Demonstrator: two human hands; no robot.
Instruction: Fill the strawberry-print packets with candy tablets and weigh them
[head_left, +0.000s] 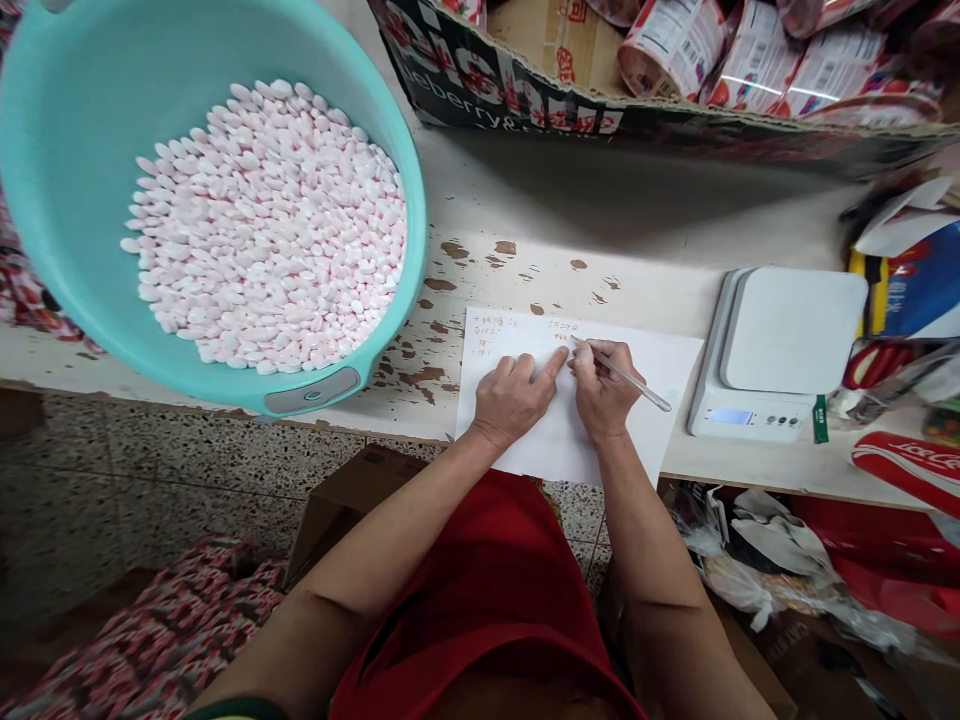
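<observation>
A white sheet of paper (637, 440) with a few handwritten lines at its upper left lies at the table's front edge. My right hand (606, 388) is closed around a slim, light-coloured pen (637, 384), its tip down at the writing. Beside it, my left hand (516, 398) rests on the paper, holding nothing, with its index finger stretched toward the pen tip and the other fingers bent. To the right of the paper stands a white digital scale (796, 330) with a lit display and a bare platform.
A turquoise basin (75, 270) with pink-white tablet-like pieces (270, 230) takes up the left. Behind the paper, an open carton (517, 85) holds labelled cups (675, 45). Packets (926, 280) and a red package (911, 468) lie at the right. Boxes and bags stand below the table (510, 210).
</observation>
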